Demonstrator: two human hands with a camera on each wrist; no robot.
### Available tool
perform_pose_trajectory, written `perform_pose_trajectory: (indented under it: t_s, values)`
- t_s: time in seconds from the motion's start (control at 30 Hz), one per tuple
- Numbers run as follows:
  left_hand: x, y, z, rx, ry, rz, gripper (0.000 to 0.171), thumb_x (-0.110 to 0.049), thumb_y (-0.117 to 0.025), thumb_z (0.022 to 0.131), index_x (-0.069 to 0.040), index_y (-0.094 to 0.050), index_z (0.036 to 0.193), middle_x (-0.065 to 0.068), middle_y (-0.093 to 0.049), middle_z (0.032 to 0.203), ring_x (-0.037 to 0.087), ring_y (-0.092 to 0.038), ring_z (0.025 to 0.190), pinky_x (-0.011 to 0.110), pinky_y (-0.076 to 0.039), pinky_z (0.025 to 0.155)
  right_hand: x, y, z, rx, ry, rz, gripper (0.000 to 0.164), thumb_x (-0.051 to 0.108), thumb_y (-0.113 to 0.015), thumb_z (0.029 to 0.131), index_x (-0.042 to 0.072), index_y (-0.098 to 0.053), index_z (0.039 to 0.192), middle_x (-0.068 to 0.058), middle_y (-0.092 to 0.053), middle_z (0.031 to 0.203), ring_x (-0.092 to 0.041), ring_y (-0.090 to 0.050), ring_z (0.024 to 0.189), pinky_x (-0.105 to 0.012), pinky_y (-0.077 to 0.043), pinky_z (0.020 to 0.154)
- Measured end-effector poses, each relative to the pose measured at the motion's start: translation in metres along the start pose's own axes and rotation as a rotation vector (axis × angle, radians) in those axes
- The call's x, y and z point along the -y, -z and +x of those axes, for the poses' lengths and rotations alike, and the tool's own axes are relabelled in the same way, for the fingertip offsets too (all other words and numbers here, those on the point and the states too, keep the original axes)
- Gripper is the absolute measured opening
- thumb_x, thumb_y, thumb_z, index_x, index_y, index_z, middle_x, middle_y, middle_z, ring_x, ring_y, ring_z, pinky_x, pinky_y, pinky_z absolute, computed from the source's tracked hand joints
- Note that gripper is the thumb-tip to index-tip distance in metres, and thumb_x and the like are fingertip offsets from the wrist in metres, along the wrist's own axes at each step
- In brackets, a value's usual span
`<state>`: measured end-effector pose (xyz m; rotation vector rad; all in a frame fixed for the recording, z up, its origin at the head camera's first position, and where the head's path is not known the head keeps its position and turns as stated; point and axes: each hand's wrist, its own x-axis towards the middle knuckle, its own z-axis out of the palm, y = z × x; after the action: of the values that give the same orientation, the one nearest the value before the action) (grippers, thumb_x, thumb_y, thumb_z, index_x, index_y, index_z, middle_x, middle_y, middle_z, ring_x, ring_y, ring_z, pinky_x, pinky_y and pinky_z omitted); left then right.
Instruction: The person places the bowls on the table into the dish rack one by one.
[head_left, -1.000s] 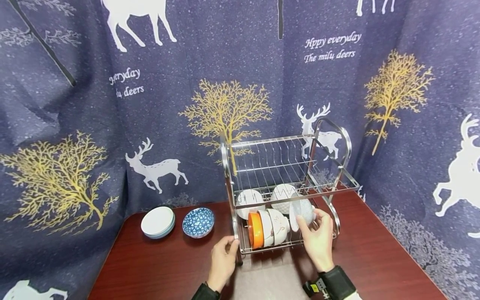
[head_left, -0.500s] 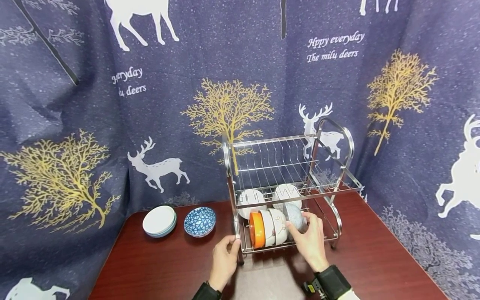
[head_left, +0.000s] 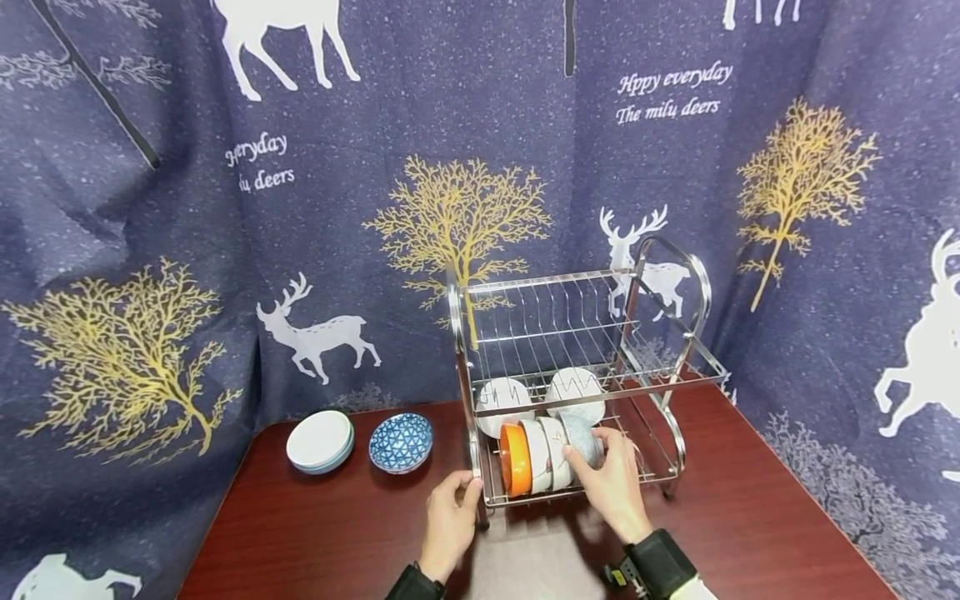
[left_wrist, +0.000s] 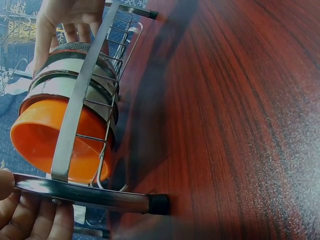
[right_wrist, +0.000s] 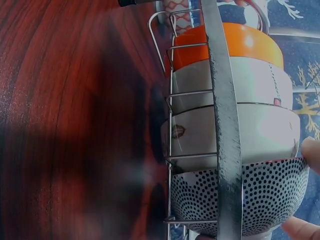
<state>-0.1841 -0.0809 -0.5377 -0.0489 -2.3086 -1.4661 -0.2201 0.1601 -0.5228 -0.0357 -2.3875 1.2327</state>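
Observation:
My right hand [head_left: 617,487] grips a bowl speckled with dark dots [right_wrist: 270,192] on the lower tier of a metal dish rack [left_wrist: 82,100]. The bowl stands on its side, its rim right against the outermost of two white bowls [right_wrist: 250,132]. An orange bowl [head_left: 516,460] is at the left end of this sideways row. My left hand [head_left: 448,517] holds the rack's left front upright, thumb on one side and fingers on the other in the left wrist view. Behind the row stand two more white bowls [head_left: 576,390], partly hidden by the rack's wires.
Left of the rack, a blue-patterned bowl [head_left: 401,443] and a stack of white and pale blue dishes [head_left: 319,440] sit on the dark red table [head_left: 330,533]. The rack's upper tier [head_left: 555,329] has wire slots. A patterned curtain [head_left: 315,225] hangs behind.
My right hand has moved left with the dotted bowl, bringing it up against the white bowls. My left hand keeps its hold on the rack upright.

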Motion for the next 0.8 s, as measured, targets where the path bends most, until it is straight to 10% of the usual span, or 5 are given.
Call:
perform_pose_trajectory:
  t_s: [0.8]
  values:
    - [-0.0048, 0.0026, -0.0010, 0.011, 0.003, 0.008, 0.005, -0.010, -0.067, 0.089, -0.006, -0.069, 0.088, -0.003, -0.063, 0.073, 0.007, -0.057, 0.065, 0.024, -0.049, 0.062, -0.0063, 0.0071, 0.0039, 0.077, -0.030, -0.058, 0.055, 0.045, -0.067, 0.087, 0.000, -0.053, 0.116, -0.020, -0.056, 0.109, -0.033, -0.051, 0.101, -0.045, -0.041, 0.081]
